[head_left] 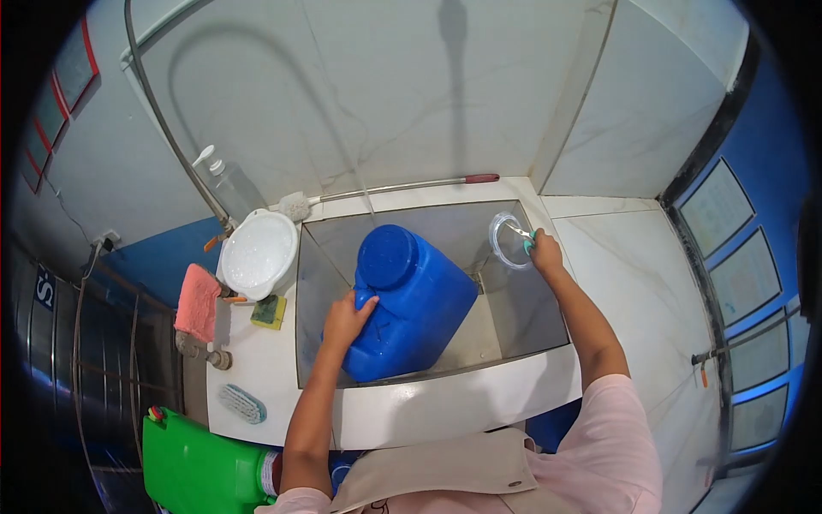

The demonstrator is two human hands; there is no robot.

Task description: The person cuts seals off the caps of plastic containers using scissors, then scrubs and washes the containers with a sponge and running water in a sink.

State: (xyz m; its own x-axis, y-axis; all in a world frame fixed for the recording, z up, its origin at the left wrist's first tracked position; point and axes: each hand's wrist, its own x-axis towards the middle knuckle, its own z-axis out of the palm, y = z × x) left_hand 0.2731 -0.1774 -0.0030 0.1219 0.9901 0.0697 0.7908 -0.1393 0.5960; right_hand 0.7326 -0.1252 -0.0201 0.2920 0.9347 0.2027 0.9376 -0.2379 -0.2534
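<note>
A big blue plastic jerrycan (419,300) with a round screw cap stands tilted in the sink (531,304). My left hand (345,319) is closed on its handle near the cap. Over the sink's right rim, my right hand (545,251) grips scissors (524,233) with teal handles and metal blades. Around the blades is a clear round plastic piece (495,230), a ring or shallow cup; I cannot tell which. The fingers of my right hand are partly hidden.
Left of the sink are a white basin (259,254), a pump bottle (233,187), a sponge (269,313), a pink cloth (198,301) and a scrub brush (242,403). A long-handled brush (402,186) lies behind the sink. A green jerrycan (201,463) stands below left.
</note>
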